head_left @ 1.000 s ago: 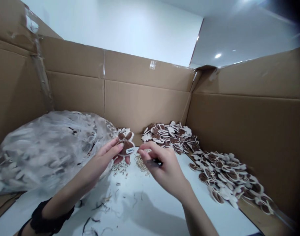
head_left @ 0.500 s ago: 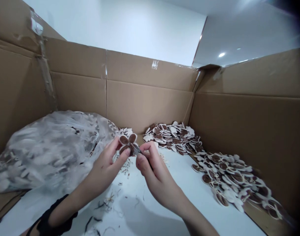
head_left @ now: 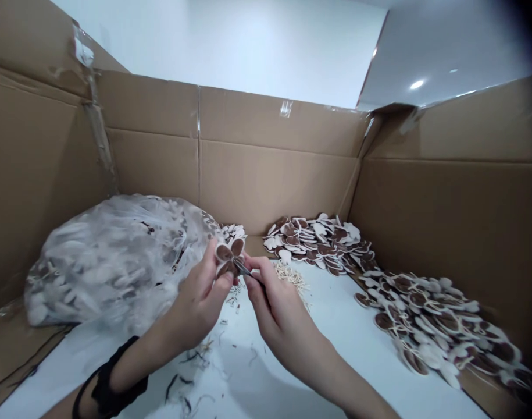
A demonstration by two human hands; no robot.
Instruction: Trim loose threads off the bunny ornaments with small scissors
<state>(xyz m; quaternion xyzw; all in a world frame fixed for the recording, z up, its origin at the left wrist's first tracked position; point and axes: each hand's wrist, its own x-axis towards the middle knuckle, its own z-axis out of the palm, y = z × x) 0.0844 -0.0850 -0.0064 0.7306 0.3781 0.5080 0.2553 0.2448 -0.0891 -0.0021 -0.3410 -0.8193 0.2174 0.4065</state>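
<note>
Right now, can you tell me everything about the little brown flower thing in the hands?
The flower piece is small and flat, with rounded brown petals, each edged in cream. It looks like soft fabric or felt, though that is hard to tell. It stands upright above the white table, facing the camera. The left hand pinches its lower part between thumb and fingers. The thin metal tool held in the right hand touches its lower right edge. Its back is hidden.
</note>
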